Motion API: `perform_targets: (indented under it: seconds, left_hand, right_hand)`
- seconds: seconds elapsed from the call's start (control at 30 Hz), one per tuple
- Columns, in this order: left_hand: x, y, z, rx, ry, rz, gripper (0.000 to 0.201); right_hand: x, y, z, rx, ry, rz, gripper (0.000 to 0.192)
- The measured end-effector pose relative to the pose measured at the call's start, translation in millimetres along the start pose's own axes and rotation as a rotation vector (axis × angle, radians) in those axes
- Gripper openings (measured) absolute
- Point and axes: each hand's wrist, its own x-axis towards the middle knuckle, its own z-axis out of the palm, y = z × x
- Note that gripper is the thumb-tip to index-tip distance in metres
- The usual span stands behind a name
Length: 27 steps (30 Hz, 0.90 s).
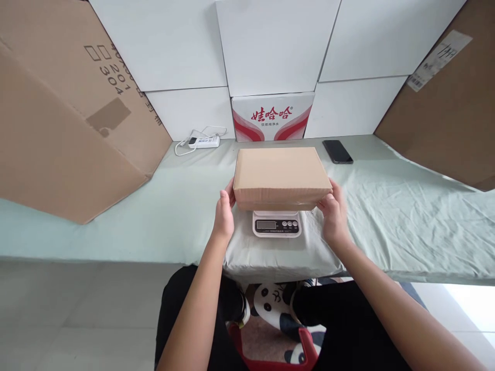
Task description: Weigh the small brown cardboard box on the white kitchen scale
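A closed brown cardboard box (281,169) is over a small white digital kitchen scale (277,232), covering most of it. Only the scale's front, with its display and buttons, shows; I cannot tell whether the box rests on its plate. My left hand (225,214) grips the box's left side, thumb up and fingers partly hidden behind it. On the other side, my right hand (333,211) holds the right front corner, fingers curled at the lower edge.
A black phone (337,151) lies behind the box to the right. A white power strip with a cable (204,141) is at the back left. Large cardboard panels (73,108) flank the green-clothed table (185,221). White boxes, one with red print (273,117), line the back.
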Motion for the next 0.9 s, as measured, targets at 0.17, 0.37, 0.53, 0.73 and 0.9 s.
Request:
perform_targets:
  seconds: [0.17,0.37,0.53,0.73,0.9]
  left_hand:
    - [-1,0,1.8,0.053,-0.077,0.008,0.09]
    - [-1,-3,0.7,0.072,-0.076,0.007,0.088]
    - [0,-4,-1.3,0.067,-0.076,0.016,0.09]
    - [16,4,1.0,0.044,-0.071,0.051,0.093]
    - [64,16,9.4,0.026,-0.15,0.098,0.098]
  right_hand:
    - [-3,-6,4,-0.083,-0.038,-0.099,0.054]
    - [-2,-14,6,-0.152,0.003,-0.095,0.066]
    - [-3,-20,10,-0.166,-0.008,-0.079,0.069]
    - [5,-26,15,-0.183,0.0,-0.111,0.076]
    - [58,-21,24,-0.142,0.021,-0.185,0.077]
